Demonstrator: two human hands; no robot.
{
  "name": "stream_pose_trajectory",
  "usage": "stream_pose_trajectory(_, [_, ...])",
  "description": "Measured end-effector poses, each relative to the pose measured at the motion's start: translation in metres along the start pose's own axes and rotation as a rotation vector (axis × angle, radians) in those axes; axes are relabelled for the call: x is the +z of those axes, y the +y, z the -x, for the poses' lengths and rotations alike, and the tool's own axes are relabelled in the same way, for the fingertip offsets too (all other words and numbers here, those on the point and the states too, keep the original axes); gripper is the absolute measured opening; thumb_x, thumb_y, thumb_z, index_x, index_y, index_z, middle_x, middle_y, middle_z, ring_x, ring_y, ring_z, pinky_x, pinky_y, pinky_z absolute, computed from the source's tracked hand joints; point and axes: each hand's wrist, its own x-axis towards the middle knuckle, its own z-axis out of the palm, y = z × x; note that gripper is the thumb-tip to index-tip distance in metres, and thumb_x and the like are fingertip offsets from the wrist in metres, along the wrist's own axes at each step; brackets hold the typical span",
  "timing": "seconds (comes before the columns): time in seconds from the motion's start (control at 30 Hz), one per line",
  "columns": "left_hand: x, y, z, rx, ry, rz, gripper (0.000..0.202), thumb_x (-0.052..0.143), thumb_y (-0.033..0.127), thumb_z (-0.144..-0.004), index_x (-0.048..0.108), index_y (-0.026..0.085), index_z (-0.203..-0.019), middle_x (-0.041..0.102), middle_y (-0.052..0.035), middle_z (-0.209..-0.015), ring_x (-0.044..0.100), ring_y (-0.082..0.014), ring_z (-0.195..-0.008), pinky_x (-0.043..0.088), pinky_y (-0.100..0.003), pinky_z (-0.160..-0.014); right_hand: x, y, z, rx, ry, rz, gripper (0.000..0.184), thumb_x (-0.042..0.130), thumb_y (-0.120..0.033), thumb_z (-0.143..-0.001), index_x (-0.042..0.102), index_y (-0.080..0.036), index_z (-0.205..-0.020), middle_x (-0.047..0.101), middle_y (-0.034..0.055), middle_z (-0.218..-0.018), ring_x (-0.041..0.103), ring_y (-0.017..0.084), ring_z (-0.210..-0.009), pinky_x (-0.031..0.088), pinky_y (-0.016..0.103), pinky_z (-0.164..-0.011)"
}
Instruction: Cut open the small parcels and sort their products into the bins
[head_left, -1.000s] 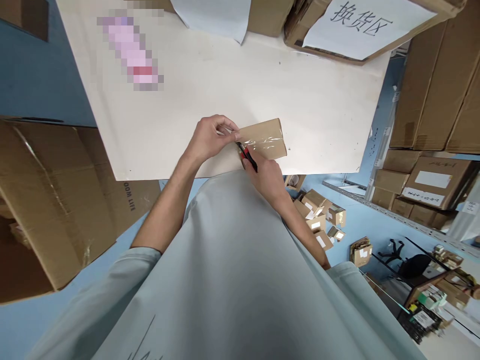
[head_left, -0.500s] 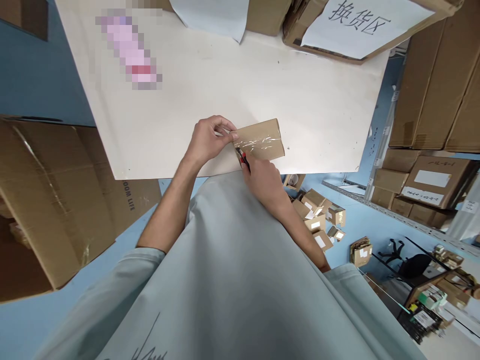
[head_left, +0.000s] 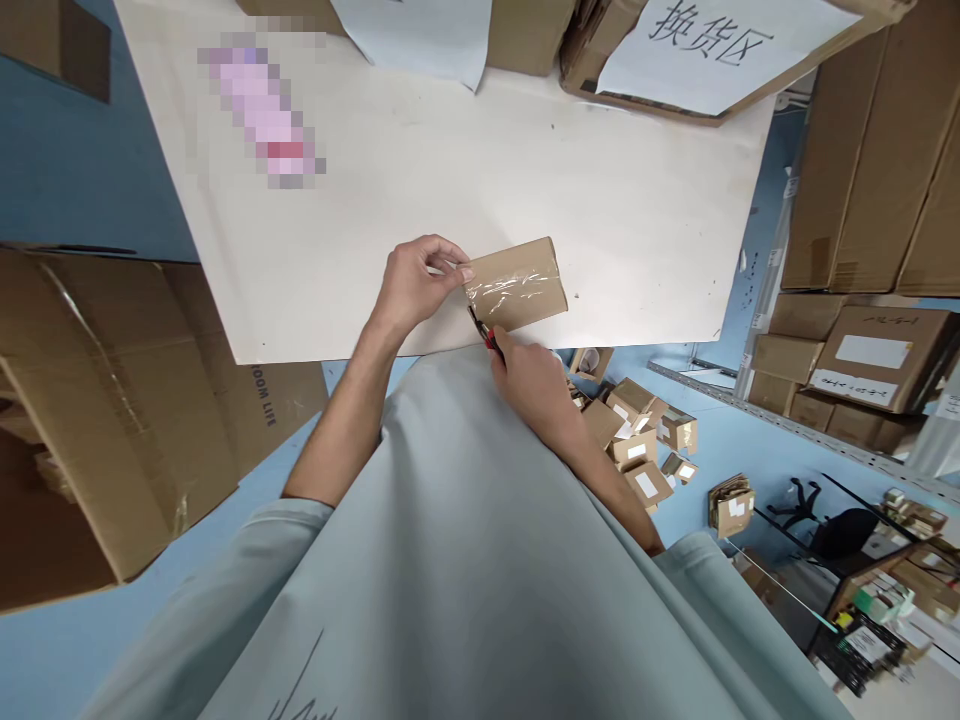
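Note:
A small brown cardboard box [head_left: 517, 285] with shiny clear tape across its top lies near the front edge of the white table. My left hand [head_left: 420, 280] pinches its upper left corner between thumb and fingers. In my right hand [head_left: 534, 385] is a red-and-black utility knife [head_left: 482, 328], its handle mostly hidden by the fingers. The knife's dark tip points up and left, by the box's lower left corner. Whether the tip touches the cardboard I cannot tell.
The white table [head_left: 360, 180] bears a blurred pink item [head_left: 262, 115] at the back left. A carton with a handwritten paper sign [head_left: 720, 50] stands at the back right. A large carton [head_left: 127, 400] is at the left; several small boxes [head_left: 637, 450] lie on the floor at right.
My right hand has drawn the knife slightly down, toward my body, from the box's left end. My left hand keeps its pinch on the corner. The view has shifted a little.

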Motion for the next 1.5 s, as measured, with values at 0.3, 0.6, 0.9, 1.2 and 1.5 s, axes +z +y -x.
stream_pose_trajectory(0.3, [0.005, 0.010, 0.006, 0.127, 0.026, -0.152, 0.018, 0.079, 0.030, -0.096, 0.077, 0.024, -0.113, 0.081, -0.0065, -0.120, 0.075, -0.0269, -0.113, 0.065, -0.051, -0.109, -0.001, 0.064, 0.007, 0.125, 0.400, -0.258, 0.051, 0.042, -0.039, -0.121, 0.061, -0.027, -0.166, 0.088, 0.0107, -0.114, 0.082, 0.034, -0.099, 0.056, 0.037, -0.087])
stream_pose_trajectory(0.6, [0.080, 0.031, -0.005, 0.537, -0.152, -0.392, 0.034, 0.053, 0.040, -0.117, 0.070, 0.030, -0.145, 0.070, -0.0097, -0.156, 0.049, -0.0371, -0.166, 0.038, -0.067, -0.138, -0.006, 0.099, -0.013, 0.164, 0.554, -0.277, 0.054, 0.043, -0.038, -0.115, 0.065, -0.026, -0.162, 0.088, 0.0118, -0.118, 0.081, 0.036, -0.100, 0.059, 0.041, -0.089])
stream_pose_trajectory(0.9, [0.083, 0.016, -0.008, 0.579, -0.143, -0.443, 0.040, 0.046, 0.037, -0.119, 0.064, 0.030, -0.154, 0.070, -0.0125, -0.157, 0.047, -0.0365, -0.169, 0.033, -0.071, -0.140, -0.021, 0.084, -0.035, 0.176, 0.443, -0.151, 0.059, 0.037, -0.038, -0.118, 0.054, -0.025, -0.174, 0.087, 0.0139, -0.118, 0.080, 0.035, -0.103, 0.059, 0.042, -0.093])
stream_pose_trajectory(1.2, [0.086, 0.011, -0.008, 0.585, -0.143, -0.388, 0.038, 0.051, 0.042, -0.119, 0.063, 0.031, -0.153, 0.068, -0.0120, -0.159, 0.045, -0.0373, -0.170, 0.031, -0.073, -0.140, -0.035, 0.073, -0.035, 0.223, 0.363, -0.084, 0.062, 0.032, -0.035, -0.120, 0.042, -0.025, -0.180, 0.085, 0.0148, -0.124, 0.078, 0.035, -0.113, 0.058, 0.044, -0.098])
stream_pose_trajectory(1.5, [0.086, 0.015, -0.001, 0.496, -0.158, -0.262, 0.037, 0.052, 0.048, -0.117, 0.069, 0.033, -0.146, 0.071, -0.0105, -0.156, 0.048, -0.0361, -0.169, 0.029, -0.072, -0.142, -0.031, 0.054, -0.017, 0.338, 0.249, -0.005, 0.057, 0.037, -0.040, -0.122, 0.046, -0.024, -0.176, 0.083, 0.0198, -0.122, 0.079, 0.038, -0.112, 0.058, 0.046, -0.096])
